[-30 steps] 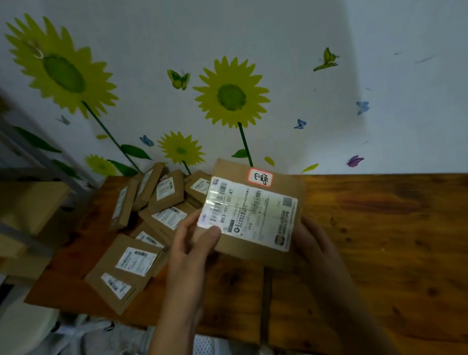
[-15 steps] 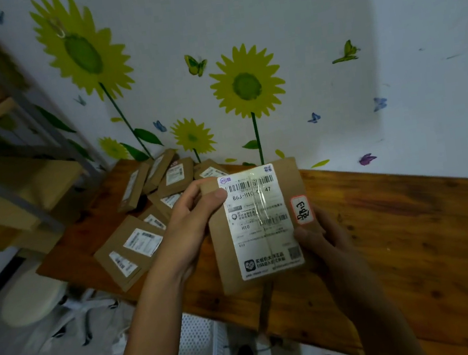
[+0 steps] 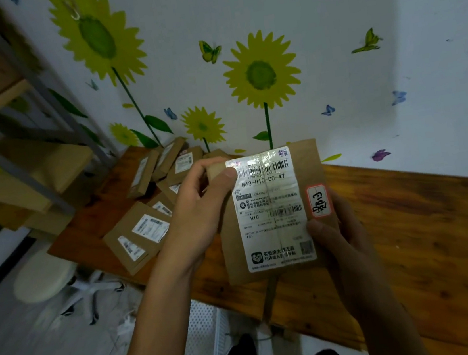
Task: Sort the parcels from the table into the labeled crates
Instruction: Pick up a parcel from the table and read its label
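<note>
I hold a flat brown parcel (image 3: 308,164) upright above the wooden table (image 3: 430,229), its white shipping label and a small red-edged handwritten sticker facing me. My left hand (image 3: 198,211) grips its upper left corner, thumb on the label's top edge. My right hand (image 3: 336,241) holds the lower right edge, thumb below the sticker. Several more brown parcels (image 3: 142,234) lie in a loose pile on the table's left end. A white perforated crate (image 3: 205,333) shows under the table's front edge, mostly hidden.
A metal shelf rack (image 3: 25,163) with cardboard boxes stands at the left. A white round stool (image 3: 43,274) is on the grey floor beside the table's left end. The wall with sunflower decals runs behind the table.
The parcel has been turned from lying slanted to upright with the label facing me. It now sits larger and closer in view, and the view has shifted a little.
</note>
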